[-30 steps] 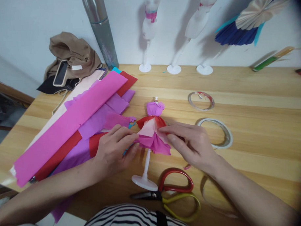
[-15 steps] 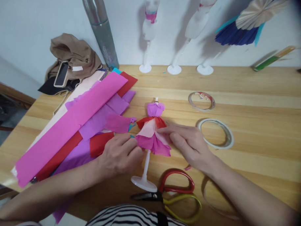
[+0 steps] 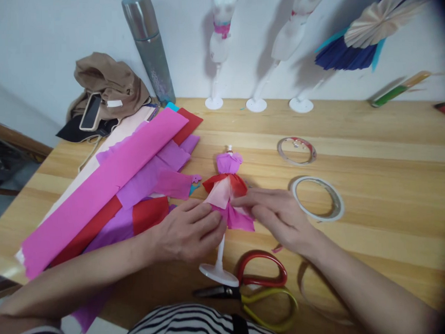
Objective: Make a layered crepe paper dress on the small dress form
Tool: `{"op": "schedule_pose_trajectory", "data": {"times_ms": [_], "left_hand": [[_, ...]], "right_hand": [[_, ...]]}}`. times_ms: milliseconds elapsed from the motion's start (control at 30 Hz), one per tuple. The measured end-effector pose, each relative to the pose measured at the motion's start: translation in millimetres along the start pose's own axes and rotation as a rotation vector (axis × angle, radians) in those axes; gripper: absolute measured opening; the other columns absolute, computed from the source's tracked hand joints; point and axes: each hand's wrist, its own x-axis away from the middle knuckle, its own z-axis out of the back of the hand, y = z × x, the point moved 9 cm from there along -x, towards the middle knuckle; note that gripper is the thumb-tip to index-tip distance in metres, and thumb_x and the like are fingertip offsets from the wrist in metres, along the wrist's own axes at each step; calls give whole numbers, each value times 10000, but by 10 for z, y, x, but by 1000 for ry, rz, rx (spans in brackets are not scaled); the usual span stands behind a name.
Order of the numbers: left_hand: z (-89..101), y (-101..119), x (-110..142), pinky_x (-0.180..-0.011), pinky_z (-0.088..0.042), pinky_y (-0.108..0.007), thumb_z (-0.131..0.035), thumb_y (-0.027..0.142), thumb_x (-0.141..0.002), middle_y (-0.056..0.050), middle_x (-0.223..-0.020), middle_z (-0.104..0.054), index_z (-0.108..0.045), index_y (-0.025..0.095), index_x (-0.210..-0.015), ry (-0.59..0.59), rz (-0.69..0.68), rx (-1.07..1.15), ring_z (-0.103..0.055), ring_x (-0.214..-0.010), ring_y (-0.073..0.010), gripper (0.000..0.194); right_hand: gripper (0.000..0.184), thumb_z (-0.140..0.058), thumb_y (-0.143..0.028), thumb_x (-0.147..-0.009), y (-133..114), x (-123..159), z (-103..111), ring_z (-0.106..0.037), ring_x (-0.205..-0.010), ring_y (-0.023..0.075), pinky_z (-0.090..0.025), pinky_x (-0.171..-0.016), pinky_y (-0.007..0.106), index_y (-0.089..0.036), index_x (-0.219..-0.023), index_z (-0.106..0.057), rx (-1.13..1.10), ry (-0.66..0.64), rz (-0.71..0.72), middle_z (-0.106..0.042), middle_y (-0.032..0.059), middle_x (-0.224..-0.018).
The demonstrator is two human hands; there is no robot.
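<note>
A small dress form in a crepe paper dress (image 3: pixel 229 164) lies on the table in front of me, its white stand (image 3: pixel 219 272) toward my body. The dress has a purple top and a layered paper skirt (image 3: pixel 237 218) in red, pale pink and magenta. My left hand (image 3: pixel 195 230) is closed on the skirt's lower left edge, its fingertips partly hidden. From the other side my right hand (image 3: pixel 280 216) pinches the skirt near the pale pink layer, index finger stretched along it. Scissors (image 3: pixel 261 285) with red and yellow handles lie below the dress form.
Crepe paper sheets (image 3: pixel 106 185) are piled at the left. Two tape rolls (image 3: pixel 317 198) (image 3: pixel 297 150) lie at the right. Along the wall stand a steel flask (image 3: pixel 149 52) and several dress forms (image 3: pixel 220 45). A brown cloth bag (image 3: pixel 110 81) and a phone (image 3: pixel 91 111) sit at the back left.
My left hand has moved right and further over the skirt's left edge. The white stand has shifted slightly right. My right hand stays at the skirt.
</note>
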Motion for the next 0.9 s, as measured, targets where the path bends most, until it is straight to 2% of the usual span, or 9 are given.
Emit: {"op": "schedule_pose_trajectory", "data": {"times_ms": [100, 233, 267, 467, 633, 733, 800, 833, 900], "left_hand": [[16, -10, 32, -787, -513, -309, -568, 100, -892, -32, -932, -719, -635, 126, -1037, 3, 18, -57, -626, -843, -168, 162], [-74, -56, 23, -878, -480, -338, -602, 76, -858, -45, -996, -707, -622, 131, -1074, -50, 80, -137, -606, -908, -191, 224], [-84, -64, 13, -886, -476, -346, -595, 85, -863, -50, -991, -703, -621, 137, -1057, -38, 92, -147, -601, -912, -194, 203], [-118, -95, -53, -821, -479, -369, -541, 104, -863, -78, -960, -689, -608, 134, -1003, 28, 135, -163, -590, -888, -219, 158], [36, -103, -10, -710, -491, -306, -550, 75, -833, -65, -832, -675, -599, 142, -917, 189, 118, -46, -593, -794, -187, 118], [126, -227, 91, -699, -494, -268, -572, 54, -791, -80, -836, -671, -620, 131, -938, 227, 278, 73, -597, -774, -167, 172], [142, -309, 154, -667, -472, -239, -575, 75, -801, -69, -805, -668, -632, 128, -872, 183, 436, 178, -598, -726, -144, 105], [80, -349, 182, -613, -438, -212, -556, 87, -818, -40, -745, -650, -623, 136, -785, 92, 539, 275, -576, -666, -117, 89], [-136, -384, 282, -503, -322, -198, -506, 134, -847, 30, -537, -503, -546, 146, -597, -178, 788, 484, -443, -508, -75, 254]], "right_hand": [[345, -374, -275, -1024, 29, -11, 110, -617, -591, 147, -464, -545, 267, -191, -915, -690, -39, 82, -48, -675, 24, -714], [479, -296, -359, -1055, -151, -37, -78, -569, -569, 146, -435, -537, 275, -192, -806, -669, -122, -167, 102, -625, 20, -642], [494, -300, -384, -1054, -160, -32, -76, -560, -562, 144, -428, -534, 274, -192, -794, -675, -188, -171, 108, -616, 16, -627], [432, -475, -478, -983, 319, 149, 207, -465, -496, 141, -349, -480, 294, -181, -806, -732, -493, 286, -182, -506, -6, -561], [397, -523, -490, -961, 497, 221, 204, -392, -448, 120, -263, -426, 279, -211, -788, -747, -477, 372, -310, -533, -13, -551], [373, -573, -504, -929, 556, 193, 210, -411, -460, 121, -273, -432, 275, -220, -769, -753, -469, 394, -384, -553, -10, -552], [380, -606, -530, -894, 616, 184, 223, -416, -463, 121, -273, -432, 272, -217, -726, -743, -480, 428, -450, -546, -11, -542], [389, -621, -541, -876, 646, 181, 225, -412, -457, 119, -270, -429, 270, -213, -698, -731, -495, 444, -482, -537, -12, -533], [400, -644, -554, -845, 685, 172, 223, -399, -441, 110, -266, -424, 267, -209, -649, -699, -529, 465, -526, -522, -17, -521]]}}
